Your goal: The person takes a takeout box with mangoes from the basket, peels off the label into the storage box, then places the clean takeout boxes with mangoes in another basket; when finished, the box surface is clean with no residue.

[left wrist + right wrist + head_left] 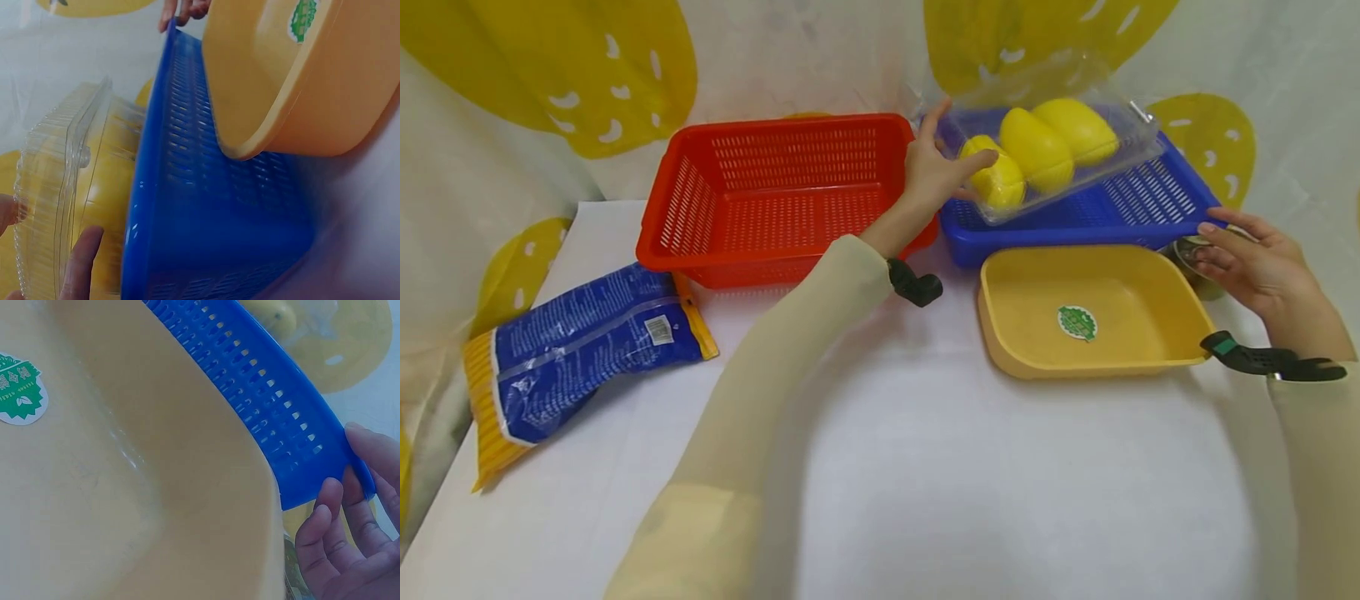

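Observation:
A clear plastic clamshell box (1138, 150) with yellow fruits (1037, 150) inside is tilted over the blue perforated basket (1075, 236). My left hand (931, 173) grips its left end, thumb on the near side; a thumb and fingertips also show at the box (47, 181) in the left wrist view. At the basket's right corner, my right hand (1262, 262) pinches the rim between thumb and fingers, seen closely in the right wrist view, where the hand (350, 537) is beside the basket's end (312, 469).
In front of the blue basket stands a yellow plastic tub (1097, 358) with a green-and-white sticker. To the left is a red perforated basket (790, 267), and a blue-and-yellow bag (595, 350) lies beyond it. A jar-like item (1208, 283) is partly hidden under my right hand.

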A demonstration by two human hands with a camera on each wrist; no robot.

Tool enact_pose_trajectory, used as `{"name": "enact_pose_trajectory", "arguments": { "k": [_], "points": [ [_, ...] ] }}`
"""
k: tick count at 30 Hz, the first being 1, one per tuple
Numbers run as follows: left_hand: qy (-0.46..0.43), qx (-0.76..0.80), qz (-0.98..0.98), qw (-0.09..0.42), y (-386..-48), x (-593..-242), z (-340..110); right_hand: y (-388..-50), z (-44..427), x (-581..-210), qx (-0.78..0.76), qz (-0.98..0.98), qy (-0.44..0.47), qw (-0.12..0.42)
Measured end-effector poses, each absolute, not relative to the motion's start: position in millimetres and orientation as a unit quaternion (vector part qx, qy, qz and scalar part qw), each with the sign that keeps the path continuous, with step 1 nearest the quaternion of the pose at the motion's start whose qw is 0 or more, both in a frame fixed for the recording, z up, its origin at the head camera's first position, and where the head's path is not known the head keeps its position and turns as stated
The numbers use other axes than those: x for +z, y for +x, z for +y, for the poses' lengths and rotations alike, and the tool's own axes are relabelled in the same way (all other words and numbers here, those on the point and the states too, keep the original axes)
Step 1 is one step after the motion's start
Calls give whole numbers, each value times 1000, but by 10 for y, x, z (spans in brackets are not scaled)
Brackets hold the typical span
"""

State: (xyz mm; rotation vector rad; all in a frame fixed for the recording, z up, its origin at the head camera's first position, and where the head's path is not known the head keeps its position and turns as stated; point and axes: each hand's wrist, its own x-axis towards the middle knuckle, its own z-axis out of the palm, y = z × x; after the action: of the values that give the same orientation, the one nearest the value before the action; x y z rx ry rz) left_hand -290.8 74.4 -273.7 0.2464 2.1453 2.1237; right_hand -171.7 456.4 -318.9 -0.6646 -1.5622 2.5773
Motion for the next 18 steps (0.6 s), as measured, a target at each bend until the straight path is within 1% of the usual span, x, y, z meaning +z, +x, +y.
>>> {"name": "enact_pose_trajectory", "arguments": {
  "k": [5,12,18],
  "points": [
    [86,664,741,47,-2951,-2745,870,-1692,4560,-3158,838,-502,-215,22],
    [57,586,807,43,-2995,-2726,1015,-1684,4549,-3116,833,-507,-222,16],
    [74,537,840,37,-3031,-2785,1018,-1664,4546,-3127,831,-511,-218,14]
  ]
}}
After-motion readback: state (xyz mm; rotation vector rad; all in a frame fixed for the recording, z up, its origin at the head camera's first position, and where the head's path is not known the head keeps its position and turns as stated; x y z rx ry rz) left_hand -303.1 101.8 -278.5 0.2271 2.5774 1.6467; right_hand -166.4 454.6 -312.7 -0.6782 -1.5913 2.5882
